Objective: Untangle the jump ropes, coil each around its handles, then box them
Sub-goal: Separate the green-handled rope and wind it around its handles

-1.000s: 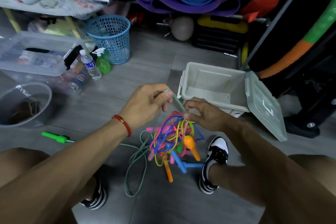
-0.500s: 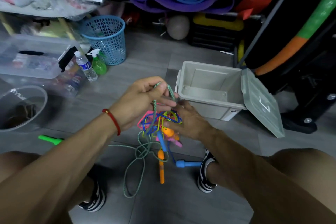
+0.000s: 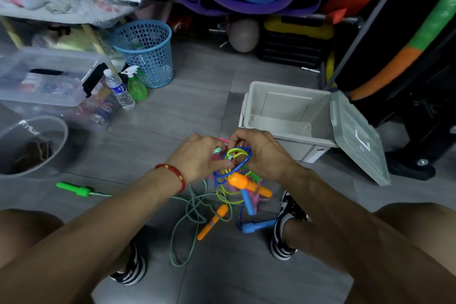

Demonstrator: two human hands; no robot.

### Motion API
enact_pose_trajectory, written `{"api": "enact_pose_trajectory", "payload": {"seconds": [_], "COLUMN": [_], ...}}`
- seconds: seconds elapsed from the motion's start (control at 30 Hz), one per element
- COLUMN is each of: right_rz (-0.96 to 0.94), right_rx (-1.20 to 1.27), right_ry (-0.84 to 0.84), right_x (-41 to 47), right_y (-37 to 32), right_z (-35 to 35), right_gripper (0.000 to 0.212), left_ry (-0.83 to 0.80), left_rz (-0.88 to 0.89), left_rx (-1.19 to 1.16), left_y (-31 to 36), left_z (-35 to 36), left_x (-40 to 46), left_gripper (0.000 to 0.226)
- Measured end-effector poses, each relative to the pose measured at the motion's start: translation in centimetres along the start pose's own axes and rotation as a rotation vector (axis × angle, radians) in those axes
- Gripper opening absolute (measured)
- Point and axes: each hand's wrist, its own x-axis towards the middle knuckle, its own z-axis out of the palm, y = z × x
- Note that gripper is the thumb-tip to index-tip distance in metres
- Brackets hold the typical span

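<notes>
— Where did we have the tangled jump ropes [image 3: 237, 168]?
— At frame centre, above the floor [image 3: 197, 106]. Our left hand [image 3: 199, 158] pinched the green rope [image 3: 190, 207]; our right hand [image 3: 261, 153] curled round the coloured loops.
— And the box?
— The grey box [image 3: 283, 116] stood open at right, just beyond our hands. One green handle [image 3: 74, 189] lay at lower left.

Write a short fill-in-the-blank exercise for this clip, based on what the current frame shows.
1. Both the left hand and the right hand grip the tangle of ____.
2. The grey box on the floor stands with its lid ____.
3. The loose handle lying on the floor to the left is coloured ____.
4. The spray bottle stands beside a blue ____.

Missing words: jump ropes; open; green; basket
</notes>
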Motion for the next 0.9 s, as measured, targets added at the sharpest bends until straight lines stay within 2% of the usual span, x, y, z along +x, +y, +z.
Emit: {"api": "enact_pose_trajectory", "payload": {"seconds": [0.1,0.17,0.23,0.3,0.33,0.4,0.47,0.53,0.6,0.77,0.9], "right_rz": [-0.017,-0.009,0.056,0.150,0.193,0.288,0.339,0.273,0.228,0.312,0.300], "right_rx": [0.059,0.035,-0.091,-0.228,-0.205,0.032,0.219,0.124,0.095,0.449,0.381], "right_ry": [-0.013,-0.024,-0.075,-0.222,-0.309,-0.397,-0.292,-0.166,-0.135,-0.095,-0.003], "right_x": [0.0,0.2,0.3,0.1,0.1,0.1,0.2,0.4,0.4,0.3,0.3], "right_y": [-1.0,-1.3,-1.1,-0.8,-0.7,-1.0,-1.0,-0.5,0.2,0.1,-0.2], "right_z": [-1.4,-2.0,-2.3,-2.8,-3.0,-3.0,-2.1,-1.0,-0.3,-0.9,-0.6], "right_gripper": [0.036,0.039,0.050,0.064,0.066,0.063,0.052,0.032,0.021,0.012,0.018], "left_ry": [0.025,0.064,0.090,0.074,0.064,0.043,0.018,-0.003,0.006,-0.015,0.010], "left_rz": [0.091,0.122,0.038,-0.088,-0.133,-0.186,-0.235,-0.256,-0.270,-0.346,-0.304], "left_rx": [-0.009,-0.180,-0.357,-0.471,-0.513,-0.584,-0.712,-0.801,-0.835,-0.999,-0.910], "left_y": [0.3,0.5,0.6,0.3,-0.1,-0.4,0.0,0.6,0.9,1.2,1.6], "left_z": [0.4,0.3,-0.1,-0.2,-0.2,-0.3,-0.3,-0.3,-0.3,0.4,0.7], "left_x": [-0.1,-0.1,-0.1,0.2,0.4,0.2,0.0,-0.2,-0.5,-0.3,-0.2], "left_gripper": [0.024,0.021,0.015,0.016,0.017,0.031,0.033,0.021,0.019,0.021,0.011]}}
